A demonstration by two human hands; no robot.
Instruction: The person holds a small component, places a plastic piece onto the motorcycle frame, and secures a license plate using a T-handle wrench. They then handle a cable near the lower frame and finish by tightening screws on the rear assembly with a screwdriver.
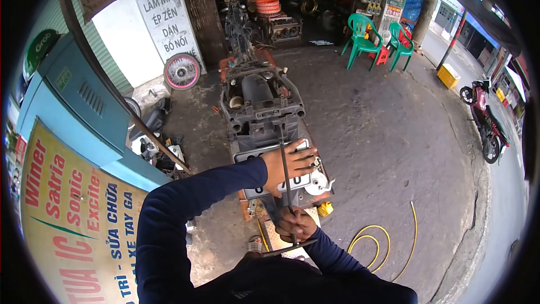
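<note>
The right hand point(296, 224) was closed around the shaft of a long T-handle wrench point(287, 183), its fingers wrapped just above the crossbar, which lay nearest the person's chest. The wrench's long axis ran straight away from the body, up toward the rear end of a stripped motorbike frame point(260, 101), where its tip met the grey tail section. The left hand point(287, 162) lay farther out along the shaft, palm down and fingers spread flat on the white licence plate point(270, 188) at the bike's rear edge, holding nothing; the shaft passed across it. So the left hand was nearer the tip and the right nearer the handle end.

The bike stood on rough, stained concrete ground point(382, 141). A yellow hose point(374, 242) curled on the ground to the right of the hands, and a small yellow item sat by the bike's rear corner. A loose wheel point(181, 71) leaned against the wall on the left, green plastic chairs point(377, 39) stood at the shop front, and a red motorbike point(486, 118) was parked at the far right.
</note>
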